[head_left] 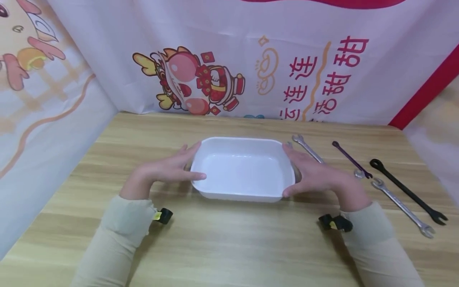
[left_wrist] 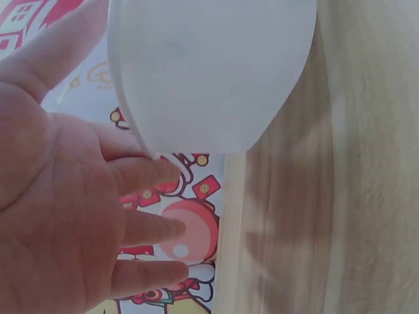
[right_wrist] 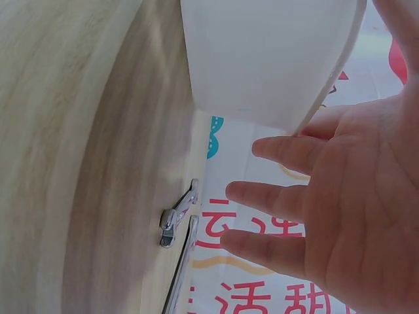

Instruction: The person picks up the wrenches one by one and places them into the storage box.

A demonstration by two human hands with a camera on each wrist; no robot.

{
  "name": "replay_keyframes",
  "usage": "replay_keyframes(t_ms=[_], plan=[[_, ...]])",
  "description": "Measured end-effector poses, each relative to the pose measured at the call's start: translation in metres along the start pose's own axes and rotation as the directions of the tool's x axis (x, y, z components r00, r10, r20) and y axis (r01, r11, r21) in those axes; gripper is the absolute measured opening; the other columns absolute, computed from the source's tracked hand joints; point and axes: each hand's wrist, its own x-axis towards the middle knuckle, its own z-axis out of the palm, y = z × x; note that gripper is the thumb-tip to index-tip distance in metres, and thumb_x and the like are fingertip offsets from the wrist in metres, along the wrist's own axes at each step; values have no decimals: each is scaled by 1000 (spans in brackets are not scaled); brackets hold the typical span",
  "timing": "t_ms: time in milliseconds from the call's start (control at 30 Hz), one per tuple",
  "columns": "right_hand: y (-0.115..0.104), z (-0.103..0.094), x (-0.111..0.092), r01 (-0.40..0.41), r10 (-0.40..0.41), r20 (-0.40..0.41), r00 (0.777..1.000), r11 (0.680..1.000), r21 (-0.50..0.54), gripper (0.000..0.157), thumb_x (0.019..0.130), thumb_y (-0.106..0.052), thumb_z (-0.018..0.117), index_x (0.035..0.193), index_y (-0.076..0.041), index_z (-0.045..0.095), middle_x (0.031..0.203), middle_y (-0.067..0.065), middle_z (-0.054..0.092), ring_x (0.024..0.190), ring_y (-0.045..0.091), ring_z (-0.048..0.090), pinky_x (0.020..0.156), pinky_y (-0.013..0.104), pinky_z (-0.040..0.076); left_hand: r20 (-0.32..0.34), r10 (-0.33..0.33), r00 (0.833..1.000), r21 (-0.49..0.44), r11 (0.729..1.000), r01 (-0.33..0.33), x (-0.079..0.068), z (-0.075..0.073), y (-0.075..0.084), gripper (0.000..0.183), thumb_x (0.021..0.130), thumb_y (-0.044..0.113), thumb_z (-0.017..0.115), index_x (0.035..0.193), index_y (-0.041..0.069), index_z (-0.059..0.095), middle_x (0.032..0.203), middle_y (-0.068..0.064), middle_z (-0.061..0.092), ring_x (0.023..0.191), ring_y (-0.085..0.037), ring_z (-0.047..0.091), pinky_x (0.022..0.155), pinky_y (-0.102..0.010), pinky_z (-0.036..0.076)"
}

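A white, rectangular plastic tub [head_left: 244,171] with rounded corners lies between my hands, and no contents show inside it. At its left end is my left hand [head_left: 172,165], the thumb across the near rim and the index finger by the far corner. My right hand [head_left: 313,171] spans the right end, thumb at the near corner and index finger at the far one. Both wrist views show the other fingers straight and spread beside the tub's wall [left_wrist: 203,78]. Whether the tub's base touches the table cannot be told.
Right of the tub lie a silver wrench [head_left: 308,149], a purple wrench [head_left: 351,159], a black wrench [head_left: 408,191] and another silver wrench [head_left: 403,207] on the wooden table [head_left: 229,247]. Small metal pieces are partly hidden nearby. A printed cloth [head_left: 215,24] hangs behind the table.
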Motion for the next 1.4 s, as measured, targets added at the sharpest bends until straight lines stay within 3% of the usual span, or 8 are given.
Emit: replay_keyframes(t_ms=[167, 400, 533, 800, 1233, 1400], plan=[[1, 0, 0, -1, 1, 15, 1000, 1000, 11, 135, 70, -55, 85, 160, -9, -5, 168, 18, 3, 153, 43, 7, 118, 66, 17, -57, -27, 998, 104, 994, 33, 6, 11, 6, 116, 86, 64, 64, 159, 13, -11, 168, -7, -15, 153, -37, -18, 121, -64, 0], [2, 1, -1, -10, 10, 22, 1000, 1000, 15, 134, 71, -54, 85, 160, -9, -4, 168, 18, 2, 153, 43, 7, 118, 67, 16, -86, -19, 996, 202, 979, 36, 10, 25, 9, 126, 81, 70, 66, 158, 14, -18, 167, -6, -21, 152, -33, -24, 119, -68, -3], [2, 1, -2, -31, 31, 27, 999, 999, 13, 134, 70, -55, 84, 160, -10, -4, 168, 18, 2, 153, 43, 6, 118, 67, 16, -94, -20, 995, 216, 975, 40, 10, 28, 10, 130, 78, 74, 66, 157, 16, -19, 167, -5, -21, 153, -30, -24, 119, -68, -4], [1, -1, -3, -17, 17, 26, 1000, 1000, 10, 133, 71, -54, 84, 160, -12, -5, 168, 17, 3, 153, 43, 7, 117, 68, 17, -103, -1, 995, 284, 958, 30, 9, 30, 15, 142, 66, 80, 70, 158, 15, -17, 168, -3, -17, 156, -25, -13, 123, -60, 5], [0, -3, -1, -2, 2, 25, 1000, 1000, 5, 132, 72, -54, 84, 160, -12, -6, 168, 17, 3, 153, 43, 7, 117, 67, 18, -105, -10, 994, 301, 953, 42, 7, 28, 18, 145, 63, 83, 69, 158, 14, -16, 168, -4, -17, 156, -25, -13, 123, -59, 5], [-2, -5, -2, 14, -15, 24, 1000, 998, 55, 132, 72, -48, 86, 160, -10, -4, 167, 19, 7, 153, 43, 8, 117, 68, 17, -102, -14, 995, 307, 951, 45, 7, 27, 18, 145, 63, 84, 68, 158, 14, -16, 168, -3, -17, 156, -24, -13, 124, -59, 5]])
